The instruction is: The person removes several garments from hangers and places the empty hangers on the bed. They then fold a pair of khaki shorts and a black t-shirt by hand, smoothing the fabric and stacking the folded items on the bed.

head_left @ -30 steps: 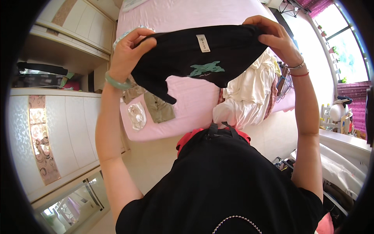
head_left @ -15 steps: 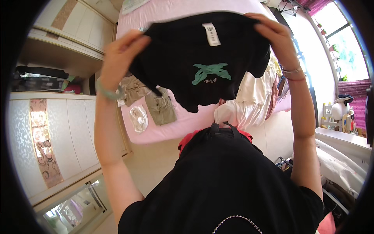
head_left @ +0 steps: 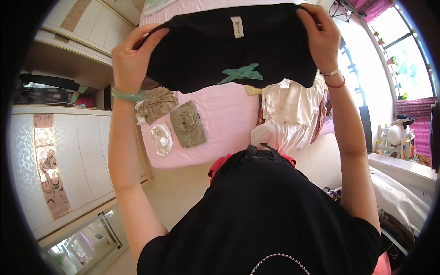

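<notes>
A black T-shirt (head_left: 197, 50) with a green print and a white tag is stretched out between my hands, above the pink bed. My left hand (head_left: 134, 57) pinches one upper corner of it between thumb and fingers. At the opposite upper corner, my right hand (head_left: 321, 39) is closed on the cloth in the same way. The shirt's lower part tips away and swings, so the print looks foreshortened. Below the shirt on the bed lie a folded olive-green garment (head_left: 189, 124), a small white bundle (head_left: 161, 139) and a rumpled brown garment (head_left: 158, 105).
The pink bed sheet (head_left: 229, 119) spreads under the clothes. A pile of cream and white clothes (head_left: 288, 110) lies on its right side. White cabinets (head_left: 91, 156) line the left, with an open shelf (head_left: 64, 96). A bright window (head_left: 412, 59) is at the far right.
Both hands have risen slightly with the black T-shirt. Its lower edge has swung up and away, uncovering more of the bed, the olive garment and the cream pile.
</notes>
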Motion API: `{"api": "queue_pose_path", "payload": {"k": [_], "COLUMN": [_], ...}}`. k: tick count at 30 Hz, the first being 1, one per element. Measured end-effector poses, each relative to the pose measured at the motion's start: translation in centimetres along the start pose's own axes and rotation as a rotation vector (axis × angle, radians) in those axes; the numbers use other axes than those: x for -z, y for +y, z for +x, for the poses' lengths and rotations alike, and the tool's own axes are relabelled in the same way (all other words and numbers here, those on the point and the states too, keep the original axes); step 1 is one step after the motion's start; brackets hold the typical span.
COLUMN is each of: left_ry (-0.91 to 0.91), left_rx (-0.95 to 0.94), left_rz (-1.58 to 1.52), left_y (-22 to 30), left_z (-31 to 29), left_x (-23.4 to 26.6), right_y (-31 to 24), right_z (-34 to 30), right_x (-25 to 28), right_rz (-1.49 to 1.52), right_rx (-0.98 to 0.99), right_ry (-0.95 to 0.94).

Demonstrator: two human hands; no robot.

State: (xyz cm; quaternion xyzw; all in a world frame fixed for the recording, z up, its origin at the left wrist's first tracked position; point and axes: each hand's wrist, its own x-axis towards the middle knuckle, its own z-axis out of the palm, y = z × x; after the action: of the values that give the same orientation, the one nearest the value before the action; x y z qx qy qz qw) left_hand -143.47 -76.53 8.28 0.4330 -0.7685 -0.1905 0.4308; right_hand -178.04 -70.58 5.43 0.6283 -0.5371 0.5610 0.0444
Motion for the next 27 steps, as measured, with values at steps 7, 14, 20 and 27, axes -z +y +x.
{"api": "queue_pose_path", "payload": {"k": [7, 14, 20, 27], "left_ry": [-0.021, -0.114, -0.131, 0.121], "left_rx": [0.138, 0.393, 0.508, -0.097], "left_rz": [-0.054, -0.222, -0.637, -0.677], "left_y": [-0.8, 0.4, 0.3, -1.2], "left_z": [0.0, -0.1, -2.2, -3.7], "left_x": [-0.3, 1.1, 0.6, -2.3], "right_y": [0.8, -0.2, -1.9, -6.3], "right_z": [0.7, -0.1, -1.4, -2.9], "right_x": [-0.5, -1.4, 0.9, 5.2], "right_rz": [0.033, 0.089, 0.064, 0.137], "right_rx": [-0.182, -0.104, 0.291, 0.694], "right_ry": [-0.098, 0.116, 0.109, -0.108]}}
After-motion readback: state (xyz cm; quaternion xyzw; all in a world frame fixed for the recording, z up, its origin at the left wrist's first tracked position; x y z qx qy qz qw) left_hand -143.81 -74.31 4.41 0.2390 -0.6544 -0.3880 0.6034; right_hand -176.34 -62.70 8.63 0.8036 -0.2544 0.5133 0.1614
